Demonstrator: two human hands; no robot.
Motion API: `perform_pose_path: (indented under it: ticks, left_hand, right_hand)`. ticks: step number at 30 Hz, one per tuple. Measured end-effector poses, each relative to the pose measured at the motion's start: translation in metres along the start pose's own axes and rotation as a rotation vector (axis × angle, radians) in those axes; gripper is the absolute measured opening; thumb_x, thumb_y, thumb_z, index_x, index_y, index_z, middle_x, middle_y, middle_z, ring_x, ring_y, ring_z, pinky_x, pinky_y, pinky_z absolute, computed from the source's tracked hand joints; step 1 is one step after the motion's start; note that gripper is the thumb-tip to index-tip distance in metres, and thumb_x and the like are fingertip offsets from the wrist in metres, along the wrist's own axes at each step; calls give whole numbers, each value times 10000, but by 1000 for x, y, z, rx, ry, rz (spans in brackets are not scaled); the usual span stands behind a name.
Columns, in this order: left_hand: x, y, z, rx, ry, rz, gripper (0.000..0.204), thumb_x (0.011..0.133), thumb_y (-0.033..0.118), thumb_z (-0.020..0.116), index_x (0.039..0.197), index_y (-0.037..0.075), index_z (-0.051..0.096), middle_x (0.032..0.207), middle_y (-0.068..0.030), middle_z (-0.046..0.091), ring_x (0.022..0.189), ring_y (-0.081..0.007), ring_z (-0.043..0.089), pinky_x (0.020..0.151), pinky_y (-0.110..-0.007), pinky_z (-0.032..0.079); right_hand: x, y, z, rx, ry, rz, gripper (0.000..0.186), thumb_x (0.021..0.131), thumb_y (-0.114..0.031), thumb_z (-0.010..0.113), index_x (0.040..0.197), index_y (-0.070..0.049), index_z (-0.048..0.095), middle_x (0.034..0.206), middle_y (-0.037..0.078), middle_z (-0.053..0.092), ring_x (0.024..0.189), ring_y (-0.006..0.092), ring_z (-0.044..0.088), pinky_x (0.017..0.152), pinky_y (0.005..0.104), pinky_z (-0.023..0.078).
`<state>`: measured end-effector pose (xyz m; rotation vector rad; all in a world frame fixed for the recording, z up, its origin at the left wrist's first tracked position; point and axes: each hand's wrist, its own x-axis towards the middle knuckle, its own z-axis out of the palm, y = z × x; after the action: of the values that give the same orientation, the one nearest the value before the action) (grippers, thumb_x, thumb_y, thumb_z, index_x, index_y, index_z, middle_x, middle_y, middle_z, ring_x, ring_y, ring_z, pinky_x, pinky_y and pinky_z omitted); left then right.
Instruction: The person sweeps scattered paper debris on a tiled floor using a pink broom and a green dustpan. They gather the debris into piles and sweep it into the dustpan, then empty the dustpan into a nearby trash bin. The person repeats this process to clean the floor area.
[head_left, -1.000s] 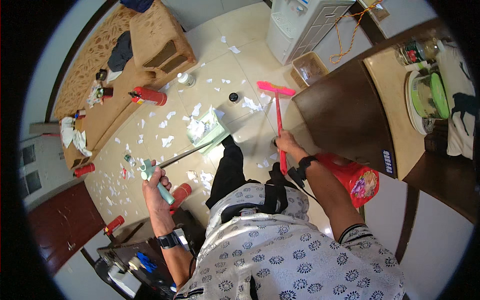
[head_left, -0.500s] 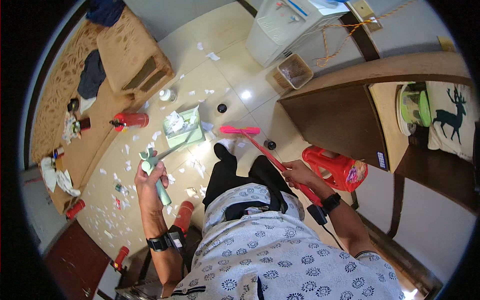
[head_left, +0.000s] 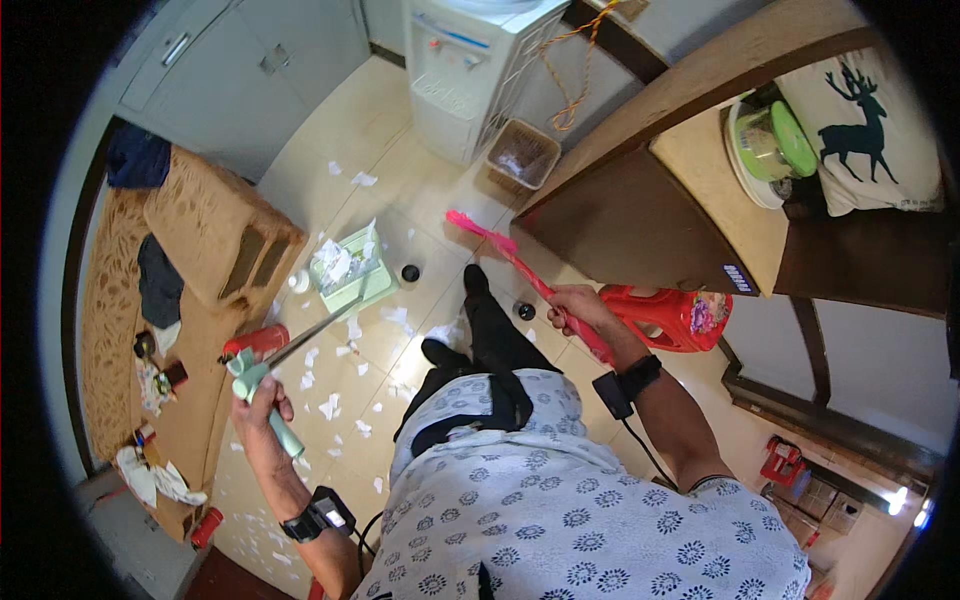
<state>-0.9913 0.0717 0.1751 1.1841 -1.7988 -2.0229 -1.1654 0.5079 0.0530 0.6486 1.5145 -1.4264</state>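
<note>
Floor (head_left: 390, 160) runs from upper centre to lower left of frame. Sofa (head_left: 205, 225) borders it at left. Broom (head_left: 532, 283) slants from right of centre toward upper centre, head slightly blurred near the bin (head_left: 514, 181); contact with floor cannot be told. Suggest short, low strokes, head flat, pulling toward the pan's open edge; fast flicks would likely scatter light pieces. Dustpan (head_left: 372, 288) sits left of centre, loaded; cannot tell whether it rests on the floor or is lifted. Advise the pan be level, lip down while sweeping, tipped slightly back if carried. Extinguisher (head_left: 262, 342) lies under the line of the pan's shaft at left; swing the shaft clear of it. Left hand (head_left: 262, 415), lower left, fingers wrapped round the pan's green grip; right hand (head_left: 585, 310), right of centre, clamped on the red stick. White bottle (head_left: 298, 282) just beside the pan, easily knocked. Black cap (head_left: 410, 272) near the pan's right side; steer round it. Scraps (head_left: 330, 405): a loose heap in the pan, others strewn left of centre and lower left; the loose top ones look likeliest to slide off.
</note>
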Motion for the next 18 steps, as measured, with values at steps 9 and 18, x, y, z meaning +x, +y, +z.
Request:
perform_pose_path:
  ticks: [9, 18]
  left_hand:
    - [25, 29, 74, -62, 67, -16, 463, 870, 152, 645, 1276, -23, 509, 727, -11, 497, 551, -76, 448, 481, -203, 349]
    - [37, 46, 127, -73, 151, -92, 423, 882, 135, 636, 1273, 22, 524, 740, 0, 499, 555, -62, 434, 479, -189, 349]
  right_hand:
    - [59, -78, -138, 404, -271, -139, 182, 954, -234, 550, 1033, -70, 569, 813, 64, 608, 599, 85, 575, 463, 172, 470]
    - [129, -49, -176, 859, -99, -139, 284, 934, -372, 529, 1076, -150, 637, 1040, 152, 695, 835, 220, 698, 651, 322, 584]
